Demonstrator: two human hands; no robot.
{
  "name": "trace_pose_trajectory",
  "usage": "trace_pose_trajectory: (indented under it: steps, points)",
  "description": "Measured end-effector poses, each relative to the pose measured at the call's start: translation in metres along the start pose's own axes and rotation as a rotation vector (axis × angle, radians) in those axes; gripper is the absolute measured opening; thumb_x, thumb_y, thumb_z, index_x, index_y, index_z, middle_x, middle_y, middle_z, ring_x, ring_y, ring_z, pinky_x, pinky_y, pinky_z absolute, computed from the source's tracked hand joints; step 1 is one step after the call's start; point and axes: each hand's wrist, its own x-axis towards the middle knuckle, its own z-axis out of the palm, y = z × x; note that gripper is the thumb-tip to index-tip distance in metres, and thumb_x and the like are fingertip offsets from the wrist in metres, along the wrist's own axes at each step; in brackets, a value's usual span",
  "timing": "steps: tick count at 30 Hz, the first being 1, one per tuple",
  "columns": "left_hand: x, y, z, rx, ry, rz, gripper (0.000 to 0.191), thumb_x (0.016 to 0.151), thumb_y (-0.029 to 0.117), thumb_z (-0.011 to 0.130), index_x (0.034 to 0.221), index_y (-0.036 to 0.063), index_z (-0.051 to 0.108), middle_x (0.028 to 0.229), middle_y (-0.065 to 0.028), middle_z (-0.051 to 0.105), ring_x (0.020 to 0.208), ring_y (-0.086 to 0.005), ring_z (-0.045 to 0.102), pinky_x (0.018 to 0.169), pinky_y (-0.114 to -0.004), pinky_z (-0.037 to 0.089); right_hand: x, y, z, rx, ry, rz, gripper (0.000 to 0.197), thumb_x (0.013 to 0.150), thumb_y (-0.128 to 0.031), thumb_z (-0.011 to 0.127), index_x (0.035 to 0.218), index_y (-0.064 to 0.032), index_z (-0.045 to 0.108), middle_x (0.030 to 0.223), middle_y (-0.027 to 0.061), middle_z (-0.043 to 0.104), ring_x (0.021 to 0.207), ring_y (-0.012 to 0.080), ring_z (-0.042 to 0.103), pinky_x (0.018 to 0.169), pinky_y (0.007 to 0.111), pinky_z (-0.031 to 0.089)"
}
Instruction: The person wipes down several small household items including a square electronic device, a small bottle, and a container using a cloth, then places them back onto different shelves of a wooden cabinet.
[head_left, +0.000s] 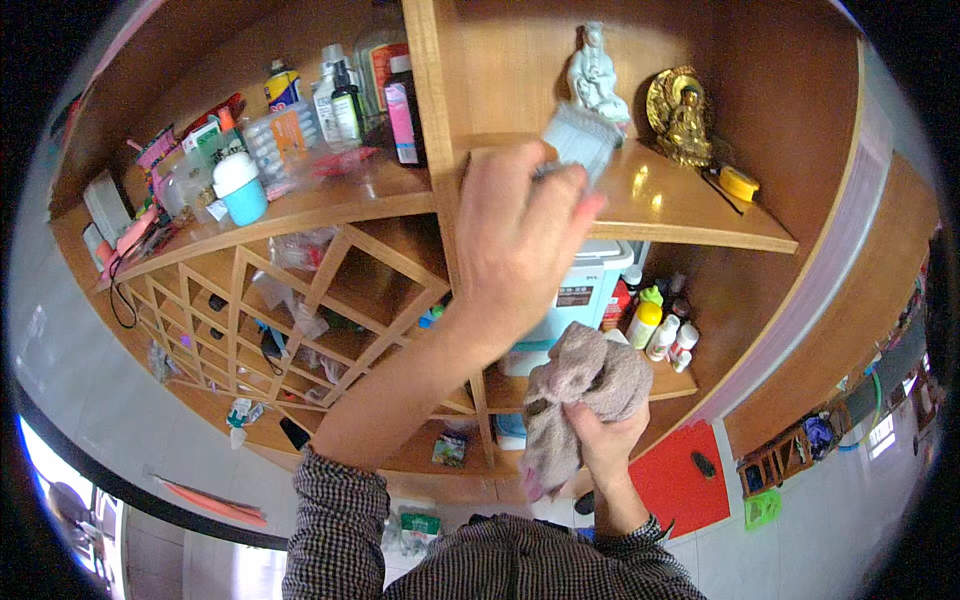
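Observation:
My left hand (517, 232) is raised at the upper shelf of a wooden cabinet. Its fingers grip a pale blue-grey object (581, 142), blurred, perhaps a box or a brush; which one I cannot tell. That object overlaps the base of a white seated figurine (595, 75); whether they touch is unclear. A golden seated statue (681, 116) stands to the right, with a yellow object (739, 184) near it. Lower down, my right hand (607, 435) holds a bunched, grey-brown cloth (589, 382) in front of the lower shelf.
Bottles, a blue-and-white container (240, 189) and packets crowd the left shelf. Below it is a wooden diamond lattice (322, 289). A light blue storage box (585, 300) and small bottles (662, 337) stand under the right shelf. A red mat (686, 480) lies on the floor.

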Motion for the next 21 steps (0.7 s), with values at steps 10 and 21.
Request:
trace_pose_trajectory:
  steps: [10, 21]
  points:
    - [-0.064, 0.031, -0.046, -0.060, -0.222, 0.067, 0.030, 0.057, 0.013, 0.074, 0.082, 0.0059, 0.059, 0.086, -0.0100, 0.052, 0.078, -0.0231, 0.049, 0.063, -0.029, 0.041, -0.036, 0.003, -0.079, -0.162, 0.142, 0.055, 0.052, 0.059, -0.008, 0.068, 0.105, 0.0045, 0.047, 0.102, 0.0098, 0.053, 0.093, 0.0188, 0.052, 0.085, 0.032, 0.039]
    - [-0.220, 0.094, 0.013, -0.316, -0.406, -0.396, 0.030, 0.058, 0.004, 0.074, 0.081, 0.0031, 0.056, 0.090, -0.0112, 0.051, 0.083, -0.0272, 0.051, 0.069, -0.035, 0.043, -0.054, 0.008, -0.129, -0.240, 0.327, 0.260, 0.053, 0.061, -0.005, 0.065, 0.109, 0.0032, 0.044, 0.102, 0.0089, 0.052, 0.093, 0.0173, 0.051, 0.086, 0.030, 0.038]
